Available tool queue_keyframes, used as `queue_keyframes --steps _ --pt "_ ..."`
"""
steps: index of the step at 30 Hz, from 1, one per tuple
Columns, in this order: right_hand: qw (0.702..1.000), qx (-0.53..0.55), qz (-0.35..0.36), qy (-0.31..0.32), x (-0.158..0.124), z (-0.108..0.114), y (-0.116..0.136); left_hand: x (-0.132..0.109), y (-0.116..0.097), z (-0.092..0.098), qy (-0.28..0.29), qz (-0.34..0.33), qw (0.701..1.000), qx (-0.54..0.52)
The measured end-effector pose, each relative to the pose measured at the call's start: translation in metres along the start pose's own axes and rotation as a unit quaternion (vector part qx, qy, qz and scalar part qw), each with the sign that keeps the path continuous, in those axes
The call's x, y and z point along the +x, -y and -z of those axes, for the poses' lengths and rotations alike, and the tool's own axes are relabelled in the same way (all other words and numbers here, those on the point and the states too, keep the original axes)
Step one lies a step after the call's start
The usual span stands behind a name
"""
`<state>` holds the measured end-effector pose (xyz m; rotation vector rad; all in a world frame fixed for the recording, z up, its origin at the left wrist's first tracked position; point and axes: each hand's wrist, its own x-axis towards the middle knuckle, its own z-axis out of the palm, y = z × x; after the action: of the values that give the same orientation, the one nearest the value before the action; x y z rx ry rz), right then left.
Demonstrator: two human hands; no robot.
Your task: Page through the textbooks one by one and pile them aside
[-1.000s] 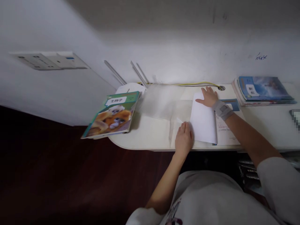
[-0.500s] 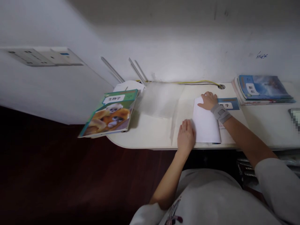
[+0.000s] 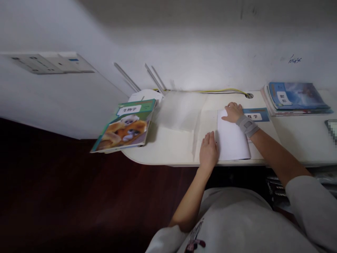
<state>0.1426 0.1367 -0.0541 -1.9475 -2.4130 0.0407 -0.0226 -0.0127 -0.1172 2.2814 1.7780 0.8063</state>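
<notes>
A textbook (image 3: 264, 116) with a blue band and a white title box lies on the desk. A white sheet (image 3: 233, 144) covers its left part, curving at the lower right corner. My right hand (image 3: 233, 112), a grey band on its wrist, rests with fingers spread on the sheet's top edge. Flat along the left edge of the sheet lies my left hand (image 3: 209, 151), its fingers stretched out. A thin translucent sheet (image 3: 179, 114), like a clear plastic book cover, spreads out left of the book; I cannot tell how far it runs under the book.
Books with a monkey-picture cover (image 3: 126, 128) overhang the desk's (image 3: 160, 153) rounded left end, by a white device with antennas (image 3: 155, 79). A stack of books (image 3: 298, 98) stands at right, a partly blurred object (image 3: 331, 128) at the edge. Cables (image 3: 223, 91) run along the wall.
The view has shifted slightly. Both hands stay in nearly the same places, and the lower right corner of the white sheet has moved a little to the right.
</notes>
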Motion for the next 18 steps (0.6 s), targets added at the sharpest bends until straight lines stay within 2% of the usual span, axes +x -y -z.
queue_keyframes --steps 5,10,14,18 --pt "1.000 0.002 0.006 0.017 -0.001 0.004 -0.002 -0.001 0.001 0.001 0.008 0.016 1.000 -0.011" --pt "1.000 0.020 0.012 0.011 -0.002 0.005 0.001 -0.001 0.001 0.002 0.011 -0.002 1.000 0.000" --pt "0.998 0.048 -0.009 -0.027 0.002 0.006 0.011 -0.001 -0.002 0.003 0.032 -0.010 0.999 0.023" --pt "0.991 0.096 -0.015 -0.097 -0.006 0.011 0.013 -0.001 -0.001 0.003 0.039 -0.016 0.998 0.046"
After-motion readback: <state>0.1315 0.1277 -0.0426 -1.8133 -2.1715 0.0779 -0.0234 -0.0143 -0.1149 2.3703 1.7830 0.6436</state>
